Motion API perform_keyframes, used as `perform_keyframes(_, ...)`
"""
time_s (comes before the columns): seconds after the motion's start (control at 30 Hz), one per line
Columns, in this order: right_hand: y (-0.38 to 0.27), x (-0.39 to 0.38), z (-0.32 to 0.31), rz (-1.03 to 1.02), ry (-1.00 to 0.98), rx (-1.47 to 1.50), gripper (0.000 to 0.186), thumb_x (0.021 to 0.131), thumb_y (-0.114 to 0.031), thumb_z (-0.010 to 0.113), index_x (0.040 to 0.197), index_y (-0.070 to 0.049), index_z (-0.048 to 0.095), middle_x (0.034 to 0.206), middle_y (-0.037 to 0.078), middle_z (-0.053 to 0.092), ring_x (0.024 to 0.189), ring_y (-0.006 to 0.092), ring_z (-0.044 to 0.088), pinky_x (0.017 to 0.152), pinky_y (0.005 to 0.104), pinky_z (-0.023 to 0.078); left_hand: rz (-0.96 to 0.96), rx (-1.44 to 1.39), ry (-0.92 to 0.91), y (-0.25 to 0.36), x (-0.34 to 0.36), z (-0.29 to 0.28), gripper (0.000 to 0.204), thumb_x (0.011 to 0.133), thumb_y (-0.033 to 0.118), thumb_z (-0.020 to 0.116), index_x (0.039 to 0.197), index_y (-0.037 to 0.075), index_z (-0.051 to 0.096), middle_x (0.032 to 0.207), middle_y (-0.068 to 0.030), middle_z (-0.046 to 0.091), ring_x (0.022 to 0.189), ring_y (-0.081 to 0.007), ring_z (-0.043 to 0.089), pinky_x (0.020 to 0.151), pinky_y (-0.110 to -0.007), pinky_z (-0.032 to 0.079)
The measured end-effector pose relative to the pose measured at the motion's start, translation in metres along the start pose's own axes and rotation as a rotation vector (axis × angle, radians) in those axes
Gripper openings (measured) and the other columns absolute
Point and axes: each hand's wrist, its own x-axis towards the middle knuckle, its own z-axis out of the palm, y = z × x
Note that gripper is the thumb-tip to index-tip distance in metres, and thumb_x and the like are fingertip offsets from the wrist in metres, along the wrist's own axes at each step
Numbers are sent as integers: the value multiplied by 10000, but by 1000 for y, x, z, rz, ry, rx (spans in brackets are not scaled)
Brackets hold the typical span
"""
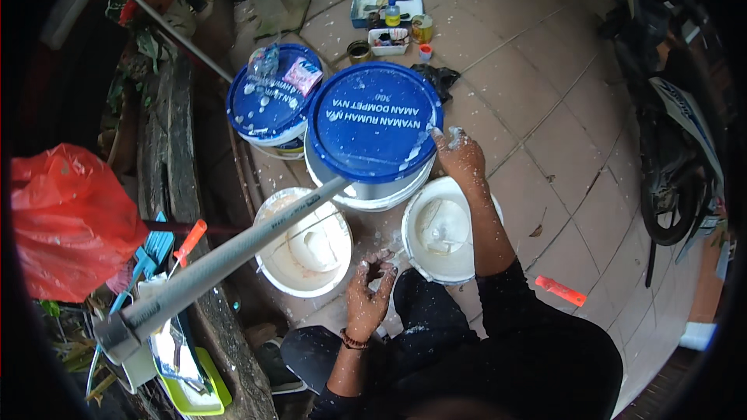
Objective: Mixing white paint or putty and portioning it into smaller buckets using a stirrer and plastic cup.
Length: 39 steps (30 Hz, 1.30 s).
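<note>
A large bucket with a blue lid (373, 120) stands in front of me, white smears on its rim. My right hand (461, 157), spotted with white paint, is at the lid's right edge with its fingers curled against the rim. Above my lap, my left hand (369, 295) is empty, its bent fingers apart from the thumb. Between the hands and the big bucket are two white pails with whitish insides: the left pail (292, 284) and the right pail (438, 264). My right forearm passes over the right pail's edge. A grey pole (233, 260) slants across the left pail toward the big bucket.
A smaller blue-lidded bucket (268, 113) carries plastic packets. Behind are a paint tray (358, 22) and small containers. At left lie a red plastic bag (70, 225), a wooden beam (167, 155) and a green tray (222, 397). An orange handle (560, 291) and a motorbike (673, 187) are at right.
</note>
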Motion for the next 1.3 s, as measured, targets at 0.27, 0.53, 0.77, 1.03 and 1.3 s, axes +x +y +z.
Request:
perform_keyframes(0.27, -6, 39, 9, 0, -134, -93, 578, 935, -466, 532, 1165, 55, 633, 1091, 273, 672, 1040, 412, 643, 958, 459, 483, -99, 10, -172, 34, 38, 15, 285, 905, -6, 656, 1186, -18, 607, 1026, -95, 699, 908, -143, 663, 828, -282, 531)
perform_keyframes(0.53, 5, 38, -19, -11, -46, 1, 488, 936, -395, 550, 1119, 46, 650, 1070, 268, 675, 1044, 420, 625, 1009, 464, 437, -191, -78, -228, 19, 56, 2, 267, 926, -24, 627, 1188, -17, 573, 1133, -109, 671, 982, -141, 632, 880, -277, 512)
perform_keyframes(0.77, 6, -5, -64, -23, 101, 89, 339, 922, -312, 621, 992, 5, 716, 883, 208, 721, 789, 335, 702, 776, 426, 541, -230, -173, -398, -56, 49, 6, 281, 921, -30, 631, 1197, -35, 576, 1123, -96, 677, 978, -127, 632, 887, -266, 509)
perform_keyframes(1.03, -10, -19, -34, -29, 228, 274, 351, 930, -338, 628, 946, -1, 724, 776, 163, 709, 710, 276, 683, 714, 401, 523, -69, -81, -344, -63, 15, -35, 306, 903, 22, 676, 1194, -23, 595, 1079, -82, 701, 919, -128, 650, 830, -263, 517)
perform_keyframes(1.3, -80, -1, 0, -10, 150, 559, 341, 915, -325, 664, 936, 9, 730, 625, 35, 619, 490, 132, 541, 433, 282, 390, -102, 23, -195, -106, -57, -82, 305, 887, 123, 715, 1145, -16, 630, 988, -92, 722, 860, -181, 690, 780, -305, 535)
